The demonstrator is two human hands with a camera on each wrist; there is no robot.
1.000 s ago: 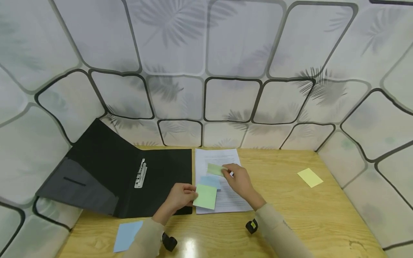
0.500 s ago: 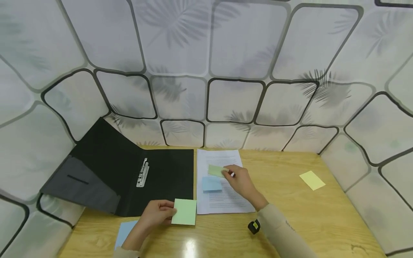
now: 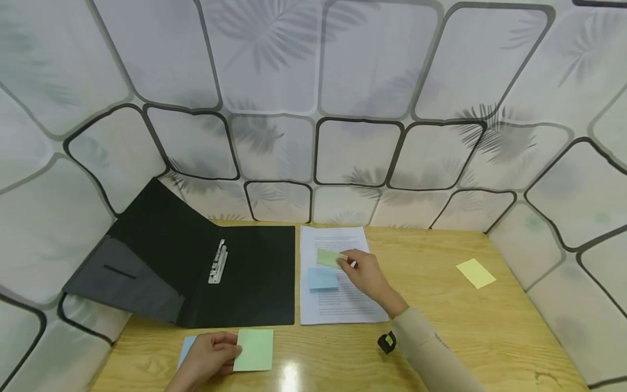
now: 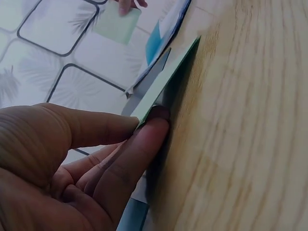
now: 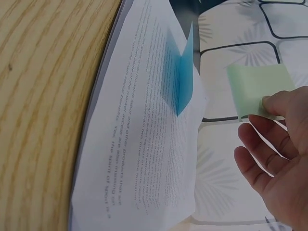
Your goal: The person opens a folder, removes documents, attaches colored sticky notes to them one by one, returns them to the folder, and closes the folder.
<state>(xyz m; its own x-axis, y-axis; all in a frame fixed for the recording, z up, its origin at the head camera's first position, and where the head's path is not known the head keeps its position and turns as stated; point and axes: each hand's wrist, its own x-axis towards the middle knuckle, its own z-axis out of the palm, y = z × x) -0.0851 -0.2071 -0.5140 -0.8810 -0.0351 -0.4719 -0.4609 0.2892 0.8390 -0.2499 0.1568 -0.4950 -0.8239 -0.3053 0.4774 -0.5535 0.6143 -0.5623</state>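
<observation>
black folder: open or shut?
Open. The black folder lies spread on the table, its metal clip exposed, its left cover propped against the wall.

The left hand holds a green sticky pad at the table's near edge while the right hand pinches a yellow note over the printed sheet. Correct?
Not quite: the note pinched by the right hand is green, not yellow, as the head view shows. The left hand does hold the green pad.
</observation>
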